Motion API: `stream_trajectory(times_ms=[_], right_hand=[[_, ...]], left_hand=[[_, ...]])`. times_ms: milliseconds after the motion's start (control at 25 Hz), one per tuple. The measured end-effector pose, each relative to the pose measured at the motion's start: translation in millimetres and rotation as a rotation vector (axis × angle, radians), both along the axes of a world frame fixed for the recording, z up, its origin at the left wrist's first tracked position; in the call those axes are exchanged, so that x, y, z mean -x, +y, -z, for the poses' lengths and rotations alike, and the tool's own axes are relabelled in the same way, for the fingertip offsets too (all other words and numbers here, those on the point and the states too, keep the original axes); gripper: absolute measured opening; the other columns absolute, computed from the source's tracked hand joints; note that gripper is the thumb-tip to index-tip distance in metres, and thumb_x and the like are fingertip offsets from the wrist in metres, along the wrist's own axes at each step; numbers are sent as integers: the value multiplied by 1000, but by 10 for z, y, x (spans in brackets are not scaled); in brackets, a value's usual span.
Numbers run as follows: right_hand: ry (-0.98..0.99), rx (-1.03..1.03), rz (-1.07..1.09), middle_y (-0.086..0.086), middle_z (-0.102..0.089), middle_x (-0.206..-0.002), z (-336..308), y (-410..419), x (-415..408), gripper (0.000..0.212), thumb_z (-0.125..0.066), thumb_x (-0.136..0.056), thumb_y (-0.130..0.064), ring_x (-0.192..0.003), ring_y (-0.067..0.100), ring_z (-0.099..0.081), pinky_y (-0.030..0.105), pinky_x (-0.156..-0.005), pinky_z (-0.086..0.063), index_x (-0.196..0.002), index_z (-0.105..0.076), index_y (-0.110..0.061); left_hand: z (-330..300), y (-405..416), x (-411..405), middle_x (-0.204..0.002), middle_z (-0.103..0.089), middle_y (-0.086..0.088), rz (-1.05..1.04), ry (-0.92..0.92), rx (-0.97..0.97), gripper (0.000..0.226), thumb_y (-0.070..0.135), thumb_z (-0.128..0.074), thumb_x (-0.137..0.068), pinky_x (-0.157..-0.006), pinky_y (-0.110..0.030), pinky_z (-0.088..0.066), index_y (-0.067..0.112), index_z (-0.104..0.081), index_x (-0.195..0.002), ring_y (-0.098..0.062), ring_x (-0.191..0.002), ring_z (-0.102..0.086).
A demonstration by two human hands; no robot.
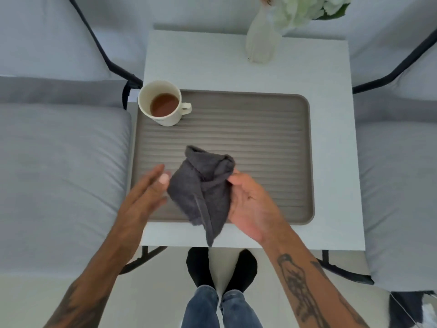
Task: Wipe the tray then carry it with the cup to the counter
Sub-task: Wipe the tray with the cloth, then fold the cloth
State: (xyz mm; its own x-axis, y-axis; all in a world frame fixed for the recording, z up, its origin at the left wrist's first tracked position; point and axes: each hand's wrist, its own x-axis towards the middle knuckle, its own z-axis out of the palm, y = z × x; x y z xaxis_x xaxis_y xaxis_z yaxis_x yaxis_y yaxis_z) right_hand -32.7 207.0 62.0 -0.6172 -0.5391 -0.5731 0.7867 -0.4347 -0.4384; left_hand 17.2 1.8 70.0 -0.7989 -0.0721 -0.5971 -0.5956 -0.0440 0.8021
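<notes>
The tray [260, 138] is taupe, rectangular, ribbed, with rounded corners — flat on a white table. At its 10 o'clock corner stands a cream cup [162, 102], upright, part-filled with brown drink, handle toward 3 o'clock. A crumpled dark grey cloth [203, 188] hangs over the tray's 6 o'clock edge.

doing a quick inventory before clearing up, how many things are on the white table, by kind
tray: 1
cup with brown drink, standing on the tray's far left corner: 1
vase with white flowers: 1
grey cloth, held over the tray by the right hand, left hand open beside it: 1
total: 4
</notes>
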Motion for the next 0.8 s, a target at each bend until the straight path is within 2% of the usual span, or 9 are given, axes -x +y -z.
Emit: stream_trajectory(times_ms=[80,160,240,320,440,520,600,680,800], right_hand=[[-42,158,34,17,-60,-134,-127,103,-78,50,-46,-90,-32,-123,27,-57,46,-107,-44,-132,-55,-7],[-3,147,5,18,-56,-139,-219,194,-132,59,-45,-92,-46,-130,30,-52,48,-111,-39,-136,-51,-8],[161,-89,-110,12,-63,-131,-323,299,-137,60,-57,-86,-55,-124,27,-59,47,-106,-46,-131,-54,-15],[374,-488,-244,0,-70,-116,-475,451,-85,48,-75,-74,-53,-107,14,-67,34,-91,-55,-113,-61,-28],[622,-775,-427,-14,-67,-106,-668,762,-27,55,-83,-70,-41,-97,-2,-64,12,-80,-51,-117,-55,-41],[702,-775,-559,-11,-66,-97,-745,1005,-97,53,-79,-78,-34,-91,4,-64,18,-80,-51,-124,-54,-42],[817,-860,-620,-8,-63,-91,-809,1338,-221,29,-71,-86,-33,-87,10,-60,25,-77,-49,-114,-64,-37],[885,-951,-612,-9,-61,-92,-894,1738,-321,14,-66,-90,-28,-89,11,-60,24,-76,-47,-103,-69,-32],[867,-1080,-537,-12,-66,-100,-1014,2287,-325,17,-64,-91,-19,-98,11,-64,22,-80,-48,-100,-71,-32]], left_hand=[[-188,135,69,-130,-68,-3,64,-37,-130,58,52,-68,-82,-100,-42,-51,23,-61,-132,-21,-121,-64],[-313,319,146,-111,-76,-12,52,-70,-88,36,31,-69,-85,-91,-43,-58,12,-70,-115,-32,-107,-70],[-422,502,162,-96,-78,-12,80,-21,34,22,19,-71,-84,-82,-33,-61,10,-74,-103,-32,-95,-73],[-503,636,109,-84,-78,-7,166,70,182,14,20,-73,-82,-69,-25,-60,18,-77,-96,-26,-82,-74],[-613,774,35,-70,-70,-1,303,252,390,10,27,-76,-82,-59,-34,-56,33,-78,-90,-20,-64,-66],[-717,865,2,-76,-70,7,420,398,476,18,31,-71,-77,-63,-23,-53,38,-77,-92,-11,-68,-66],[-828,963,13,-81,-70,15,586,478,520,22,42,-67,-76,-62,-13,-48,39,-77,-95,-2,-73,-67],[-898,1114,37,-82,-71,20,719,460,511,22,48,-66,-78,-63,-10,-47,41,-76,-95,3,-75,-67],[-875,1490,185,-87,-70,24,837,392,454,16,37,-67,-83,-72,-11,-47,42,-71,-98,3,-84,-66]])
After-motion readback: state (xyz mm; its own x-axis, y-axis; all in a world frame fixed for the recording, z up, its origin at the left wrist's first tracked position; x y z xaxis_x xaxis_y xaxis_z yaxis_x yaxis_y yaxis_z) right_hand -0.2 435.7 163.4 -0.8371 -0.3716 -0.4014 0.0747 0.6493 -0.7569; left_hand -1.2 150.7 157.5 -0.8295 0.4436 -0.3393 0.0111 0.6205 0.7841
